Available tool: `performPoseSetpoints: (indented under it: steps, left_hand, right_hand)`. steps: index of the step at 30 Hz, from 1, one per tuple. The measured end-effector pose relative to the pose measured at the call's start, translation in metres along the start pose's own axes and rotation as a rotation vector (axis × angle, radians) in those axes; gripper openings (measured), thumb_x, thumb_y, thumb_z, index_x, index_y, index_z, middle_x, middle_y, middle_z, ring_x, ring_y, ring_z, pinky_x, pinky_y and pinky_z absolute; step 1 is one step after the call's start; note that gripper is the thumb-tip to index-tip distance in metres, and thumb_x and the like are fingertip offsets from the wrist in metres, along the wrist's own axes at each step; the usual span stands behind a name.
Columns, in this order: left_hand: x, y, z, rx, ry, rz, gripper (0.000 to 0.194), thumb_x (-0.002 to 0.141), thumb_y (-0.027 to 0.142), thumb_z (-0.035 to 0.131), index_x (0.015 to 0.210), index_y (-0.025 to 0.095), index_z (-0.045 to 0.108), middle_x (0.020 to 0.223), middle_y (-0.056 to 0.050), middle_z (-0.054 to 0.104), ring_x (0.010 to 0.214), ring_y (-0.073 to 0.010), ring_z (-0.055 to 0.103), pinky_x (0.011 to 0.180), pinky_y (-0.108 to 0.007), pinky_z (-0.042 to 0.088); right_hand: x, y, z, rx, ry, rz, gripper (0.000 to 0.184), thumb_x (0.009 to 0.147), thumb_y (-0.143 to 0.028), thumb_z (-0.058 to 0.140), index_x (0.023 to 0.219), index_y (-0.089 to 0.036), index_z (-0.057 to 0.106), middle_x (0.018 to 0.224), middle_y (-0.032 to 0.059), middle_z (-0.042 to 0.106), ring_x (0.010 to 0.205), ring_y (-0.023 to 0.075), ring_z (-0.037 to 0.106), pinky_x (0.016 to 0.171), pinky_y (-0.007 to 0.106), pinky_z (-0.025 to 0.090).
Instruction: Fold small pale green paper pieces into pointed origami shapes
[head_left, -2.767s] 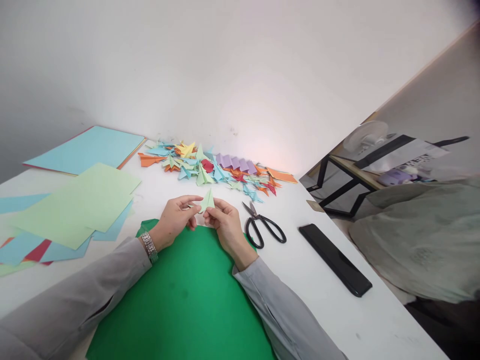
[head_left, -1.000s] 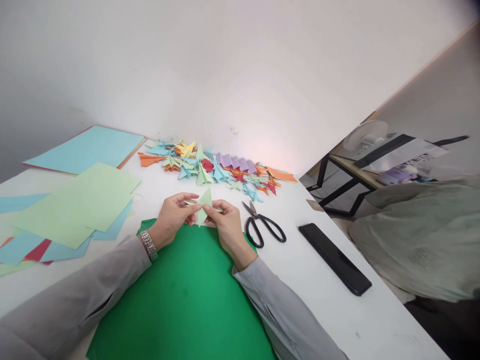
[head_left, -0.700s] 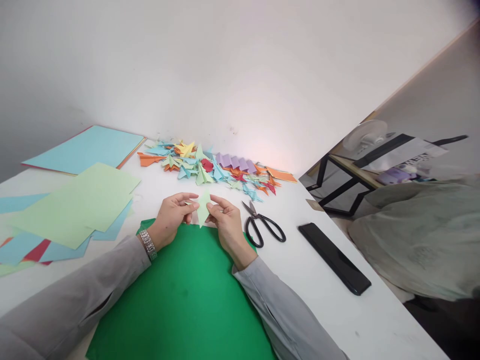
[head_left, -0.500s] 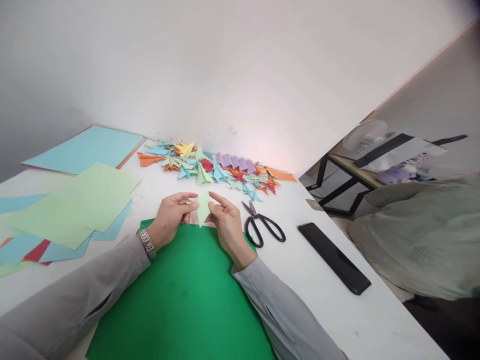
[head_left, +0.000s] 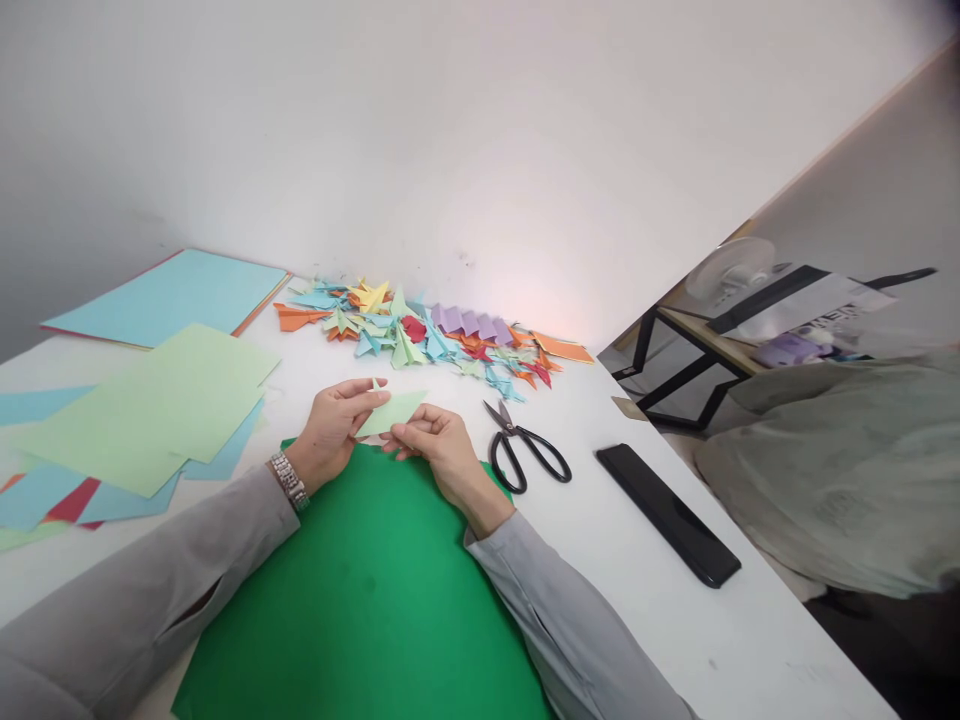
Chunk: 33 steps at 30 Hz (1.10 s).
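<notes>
A small folded piece of light green paper (head_left: 391, 412) is held between my two hands, above the far edge of a large green sheet (head_left: 367, 590). My left hand (head_left: 334, 425) pinches its left side between thumb and fingers. At its lower right edge, my right hand (head_left: 439, 445) grips it, thumb on top and fingers underneath. A narrow pointed tip of the paper stands up by my left fingertips. Black-handled scissors (head_left: 517, 440) lie with parted blades to the right of my right hand.
Folded paper shapes (head_left: 409, 330) in many colours are heaped along the wall. Loose light green sheets (head_left: 172, 400) lie at left, before a stack topped with light blue paper (head_left: 180, 295). A long black case (head_left: 667, 515) rests at right. Beyond the table's edge is a person's pale green clothing (head_left: 840, 470).
The folded paper has turned from point-up to lying sideways, its point now toward the right. My right hand has shifted its grip lower and a little left.
</notes>
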<state>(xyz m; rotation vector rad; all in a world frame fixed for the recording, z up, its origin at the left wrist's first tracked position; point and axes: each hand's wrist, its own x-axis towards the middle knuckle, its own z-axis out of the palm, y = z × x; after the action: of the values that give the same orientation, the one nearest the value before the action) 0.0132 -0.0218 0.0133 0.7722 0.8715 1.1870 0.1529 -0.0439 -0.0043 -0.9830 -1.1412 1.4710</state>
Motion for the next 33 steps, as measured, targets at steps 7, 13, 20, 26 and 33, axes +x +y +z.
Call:
performPoseSetpoints:
  steps: [7,13,20,26,33]
  left_hand:
    - [-0.002,0.0,0.001,-0.032,-0.069,0.033,0.031,0.064,0.038,0.071,0.082,0.013,0.066,0.061,0.003,0.054,0.034,0.0011,0.025,0.037,-0.019,0.025]
    - [-0.004,-0.007,0.002,0.273,-0.182,0.076,0.022,0.06,0.033,0.075,0.067,0.014,0.066,0.045,0.006,0.045,0.039,-0.0046,0.033,0.04,-0.022,0.027]
    - [-0.001,-0.003,-0.003,0.192,-0.219,0.054,0.032,0.063,0.026,0.071,0.045,0.016,0.046,0.036,0.009,0.029,0.035,-0.0037,0.027,0.041,-0.022,0.026]
    - [0.005,-0.004,-0.006,0.109,-0.137,0.01,0.031,0.059,0.022,0.072,0.045,0.016,0.045,0.037,0.007,0.039,0.036,-0.0049,0.036,0.042,-0.021,0.031]
    - [0.018,0.0,-0.006,0.065,-0.116,-0.008,0.024,0.056,0.026,0.076,0.055,0.014,0.055,0.043,0.007,0.045,0.038,-0.005,0.041,0.041,-0.02,0.032]
  right_hand:
    - [0.003,0.0,0.001,0.187,0.232,-0.031,0.025,0.053,-0.027,0.081,0.059,-0.016,0.059,0.06,-0.0028,0.063,0.06,0.012,0.061,0.05,0.021,0.046]
    - [0.003,0.0,0.002,0.186,0.257,-0.046,0.026,0.055,-0.03,0.079,0.058,-0.016,0.058,0.056,-0.0053,0.056,0.05,0.0068,0.049,0.046,0.019,0.04]
    - [0.001,0.0,0.004,0.142,0.181,-0.031,0.021,0.059,-0.031,0.076,0.061,-0.015,0.063,0.054,-0.002,0.06,0.05,0.0096,0.052,0.048,0.022,0.04]
    - [0.003,0.0,0.002,0.145,0.166,-0.037,0.02,0.059,-0.03,0.075,0.057,-0.017,0.06,0.052,-0.0033,0.059,0.047,0.0086,0.049,0.048,0.022,0.039]
    - [0.006,0.006,0.006,-0.219,0.023,-0.102,0.037,0.071,-0.049,0.064,0.051,-0.018,0.057,0.049,-0.0016,0.057,0.045,0.0099,0.048,0.049,0.024,0.038]
